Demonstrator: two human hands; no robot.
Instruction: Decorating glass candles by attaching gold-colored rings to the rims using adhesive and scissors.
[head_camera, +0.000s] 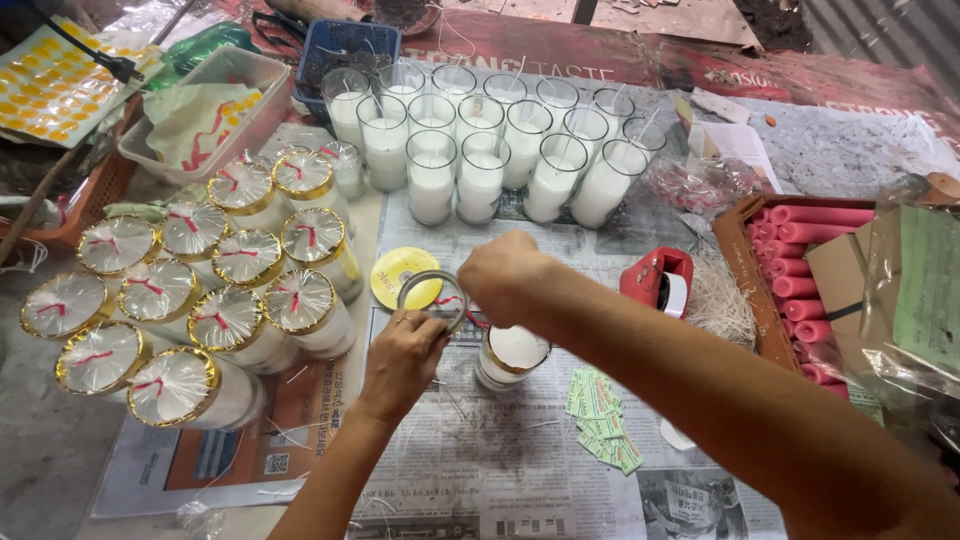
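A clear plastic ring (432, 296), round and thin like a lid rim, was held up just above the newspaper-covered surface (500, 470), pinched between both hands near the middle of the view. The left hand (400, 362) gripped its lower edge with fingertips closed on it, while the right hand (505, 277) curled in a loose fist over its right side, fingers closed on the rim. Just below the right hand stood a glass candle jar (510, 356) filled with white wax, uncovered, with a gold band near its top. Behind the ring lay a yellow disc (396, 274) flat on the paper. To the right sat a red tape dispenser (657, 281), with a tuft of pale wicks (716, 303) just beside it, and a small heap of green paper labels (600, 410) lay nearer the person. On the left a cluster of finished jars (190, 300) stood close together, each capped with clear wrap, a gold rim and a red ribbon. At the back, rows of open glasses of white wax (490, 140) stood with wicks sticking up. A blue basket (345, 48) and a white tub (205, 115) holding cloth sat behind them at the left, beside a sheet of yellow round stickers (45, 90). At the far right a wooden tray (745, 270) held pink candle sticks (810, 260).
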